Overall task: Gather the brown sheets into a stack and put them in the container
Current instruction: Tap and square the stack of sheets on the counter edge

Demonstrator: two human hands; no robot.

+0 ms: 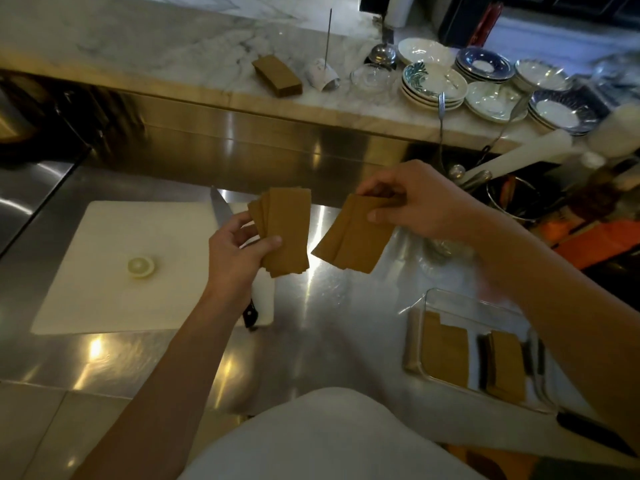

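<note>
While I watch from the head camera, my left hand (239,251) grips a fanned stack of brown sheets (285,233), long axis running nearly upright, away from me. My right hand (420,202) pinches a second bunch of sheets (351,239), tilted with its long axis slanting down to the left. Both hang above the steel counter (318,327), apart from each other. More sheets lie in the glass container (436,299) at lower right. I read no writing anywhere.

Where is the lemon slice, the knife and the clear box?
Pale round lemon slice (141,267), head view, its centre.
Black-handled steel knife (220,207), head view, its blade.
Clear glass container (450,298), head view, its far rim.
</note>
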